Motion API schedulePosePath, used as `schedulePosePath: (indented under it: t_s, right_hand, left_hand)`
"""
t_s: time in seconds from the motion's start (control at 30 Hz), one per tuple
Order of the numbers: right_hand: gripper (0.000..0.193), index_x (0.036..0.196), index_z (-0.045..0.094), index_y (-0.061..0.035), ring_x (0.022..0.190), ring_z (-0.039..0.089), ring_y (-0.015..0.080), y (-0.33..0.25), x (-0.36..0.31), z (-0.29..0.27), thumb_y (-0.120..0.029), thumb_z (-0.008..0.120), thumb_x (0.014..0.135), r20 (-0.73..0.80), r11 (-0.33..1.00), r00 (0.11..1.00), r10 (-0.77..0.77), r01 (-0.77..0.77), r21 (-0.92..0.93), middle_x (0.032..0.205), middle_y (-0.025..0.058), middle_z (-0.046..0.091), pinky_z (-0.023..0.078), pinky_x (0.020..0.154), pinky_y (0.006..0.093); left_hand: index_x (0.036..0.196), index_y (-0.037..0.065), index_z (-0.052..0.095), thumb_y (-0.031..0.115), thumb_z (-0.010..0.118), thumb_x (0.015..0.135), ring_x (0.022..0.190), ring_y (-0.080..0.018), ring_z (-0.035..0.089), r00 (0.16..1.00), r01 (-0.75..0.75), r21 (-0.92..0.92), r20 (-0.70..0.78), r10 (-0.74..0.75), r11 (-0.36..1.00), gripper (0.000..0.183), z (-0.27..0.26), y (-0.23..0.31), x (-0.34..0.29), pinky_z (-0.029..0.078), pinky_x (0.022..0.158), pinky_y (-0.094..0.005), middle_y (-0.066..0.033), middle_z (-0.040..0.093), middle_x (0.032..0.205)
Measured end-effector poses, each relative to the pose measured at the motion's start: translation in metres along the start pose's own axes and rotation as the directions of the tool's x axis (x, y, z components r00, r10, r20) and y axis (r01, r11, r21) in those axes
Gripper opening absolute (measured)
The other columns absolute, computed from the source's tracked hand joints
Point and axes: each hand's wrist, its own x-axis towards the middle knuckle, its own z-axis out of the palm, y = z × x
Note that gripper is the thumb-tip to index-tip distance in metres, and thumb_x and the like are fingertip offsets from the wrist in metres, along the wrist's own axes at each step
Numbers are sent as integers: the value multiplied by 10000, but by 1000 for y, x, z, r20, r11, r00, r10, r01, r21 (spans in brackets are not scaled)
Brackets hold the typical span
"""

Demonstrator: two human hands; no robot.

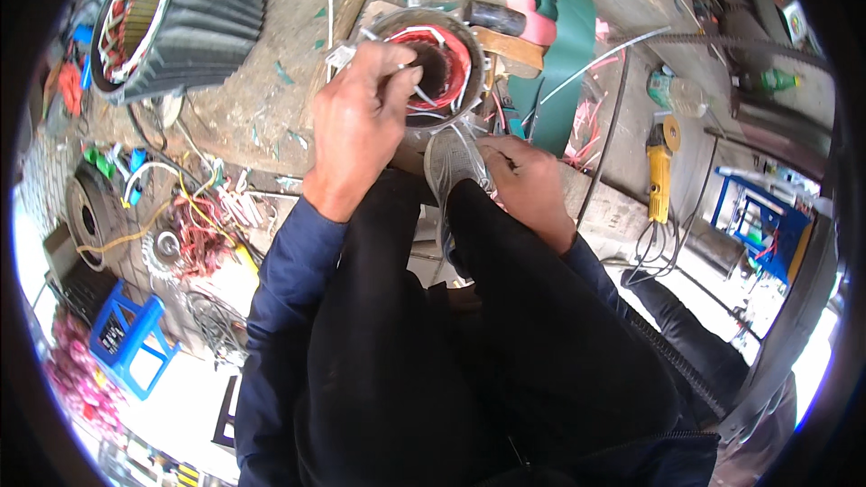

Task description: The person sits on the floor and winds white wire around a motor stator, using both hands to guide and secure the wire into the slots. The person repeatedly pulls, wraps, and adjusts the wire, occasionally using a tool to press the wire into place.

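A motor stator (478, 59) stands before me with red insulation (462, 63) and white lacing around its bore. My left hand (361, 108) is over its left rim, thumb and forefinger pinched together; what they hold is too small to tell. Close below the stator's right side, my right hand (528, 180) is closed with its fingers curled beside my grey shoe (448, 162). White strands show between the stator and that hand, but its grip is partly hidden. My shoe rests near the stator's lower edge.
A larger finned motor housing (203, 18) lies at the far left. A black-headed mallet (492, 18) and green sheet (550, 81) are beyond the stator. To the right are a yellow angle grinder (660, 171) and a plastic bottle (681, 93). A blue stool (131, 338) stands at left.
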Motion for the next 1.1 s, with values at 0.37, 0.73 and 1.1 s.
schedulePosePath:
  t_s: [0.37, 0.73, 1.1]
  right_hand:
    - [265, 1204, 765, -27, 1017, 746, 410, 27, -4, 35, -36, 689, 950, -93, 997, 995, -42, 48, 64, 1104, 214, 772, 594, 899, 449]
    - [122, 1045, 761, 17, 864, 758, 251, 29, 7, 36, -45, 688, 970, -12, 940, 992, 128, -117, 320, 962, 163, 770, 577, 799, 362]
    - [112, 1035, 751, 2, 882, 764, 279, 43, -12, 20, -49, 713, 942, 14, 964, 1000, 9, -13, 267, 972, 158, 772, 581, 795, 383]
  left_hand:
    - [1029, 49, 716, 39, 826, 937, 777, -115, 733, 997, 48, -103, 65, -42, 994, 144, 12, -5, -21, 588, 725, -283, -74, 773, 875]
    - [975, 57, 696, 25, 820, 934, 752, -127, 715, 995, -14, -69, 95, 21, 998, 134, 21, -13, -21, 583, 725, -297, -63, 756, 863]
    - [968, 80, 709, 12, 839, 864, 784, -284, 729, 975, -180, 134, 153, 159, 975, 180, 32, -10, -29, 579, 726, -366, -89, 760, 897]
